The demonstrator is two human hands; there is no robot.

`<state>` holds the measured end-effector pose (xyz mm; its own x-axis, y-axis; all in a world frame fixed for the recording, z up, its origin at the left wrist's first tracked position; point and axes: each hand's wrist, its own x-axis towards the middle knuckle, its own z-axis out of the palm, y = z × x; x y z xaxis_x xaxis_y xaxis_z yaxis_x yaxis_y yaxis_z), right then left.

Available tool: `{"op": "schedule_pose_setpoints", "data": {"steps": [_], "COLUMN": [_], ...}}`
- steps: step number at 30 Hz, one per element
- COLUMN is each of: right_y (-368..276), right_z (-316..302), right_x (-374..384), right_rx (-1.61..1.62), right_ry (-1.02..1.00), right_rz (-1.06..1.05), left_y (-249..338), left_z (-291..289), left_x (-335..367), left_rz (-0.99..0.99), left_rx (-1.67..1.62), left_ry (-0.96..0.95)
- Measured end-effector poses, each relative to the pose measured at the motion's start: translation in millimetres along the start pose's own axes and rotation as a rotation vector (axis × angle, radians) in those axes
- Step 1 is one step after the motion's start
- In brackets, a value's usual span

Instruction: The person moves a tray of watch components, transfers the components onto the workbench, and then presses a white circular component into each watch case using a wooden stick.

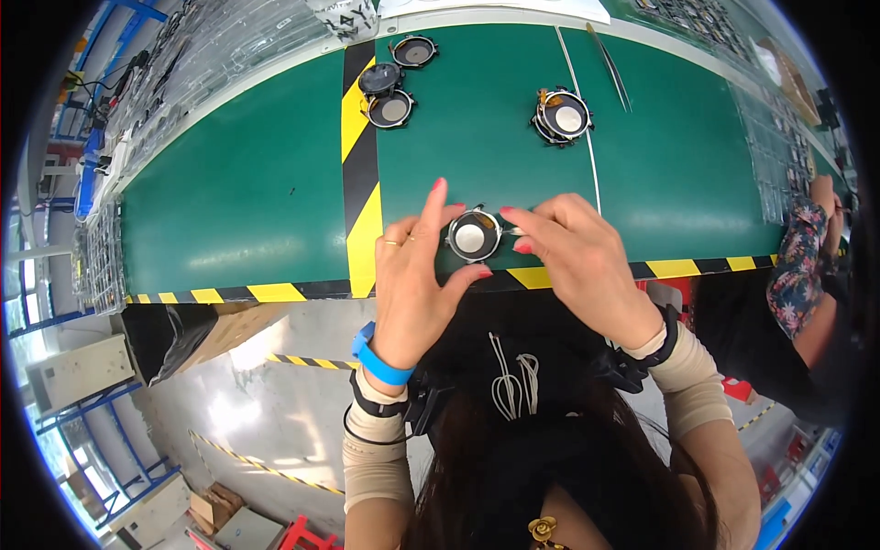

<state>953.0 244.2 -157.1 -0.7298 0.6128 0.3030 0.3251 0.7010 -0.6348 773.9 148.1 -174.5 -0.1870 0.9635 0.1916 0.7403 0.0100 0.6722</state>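
Note:
Near the table's front edge, a round watch case (470,239) has a dark interior with a silver disc in it. My left hand (408,270) grips it between the thumb at its near side and a finger at its far side, the index finger raised. On the case's right, my right hand (587,261) is closed in a pinch, with a small whitish bit at the fingertips that is too small to name. Farther back to the right lies a similar watch case (562,117), apparently stacked on another. Beyond it rest slim metal tweezers (610,69).
Several more round watch parts (390,108) sit at the back, beside the yellow-black tape (359,156). Clear plastic trays (775,156) stand along the right; more trays (96,247) are at the left edge. A co-worker's flowered sleeve (796,266) is at the far right.

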Motion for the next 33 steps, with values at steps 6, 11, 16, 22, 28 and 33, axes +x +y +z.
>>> {"op": "schedule_pose_setpoints", "data": {"steps": [6,11,16,22,28,33], "right_y": [-9.7,-11.0,-9.9,-11.7,9.8,10.6], "right_z": [29.1,40.4,42.2,35.7,12.0,5.7], "right_x": [6.3,15.0,17.4,19.0,20.8,9.8], "right_rx": [-0.004,-0.024,-0.066,-0.078,-0.078,-0.001], "right_ry": [0.107,0.16,0.144,0.069,0.217,0.228], "right_rz": [-0.045,-0.044,-0.025,-0.06,-0.066,0.123], "left_y": [0.2,-1.4,-1.7,-6.3,-3.7,-4.9], "left_z": [-4.7,-0.9,4.8,8.1,3.4,3.1], "left_x": [3.8,6.4,10.8,12.7,13.7,10.3], "left_rz": [0.067,0.045,0.03,0.035,0.027,0.034], "left_rx": [-0.018,-0.045,-0.024,-0.018,-0.04,-0.035], "left_ry": [-0.001,-0.009,0.049,0.059,0.029,0.001]}}
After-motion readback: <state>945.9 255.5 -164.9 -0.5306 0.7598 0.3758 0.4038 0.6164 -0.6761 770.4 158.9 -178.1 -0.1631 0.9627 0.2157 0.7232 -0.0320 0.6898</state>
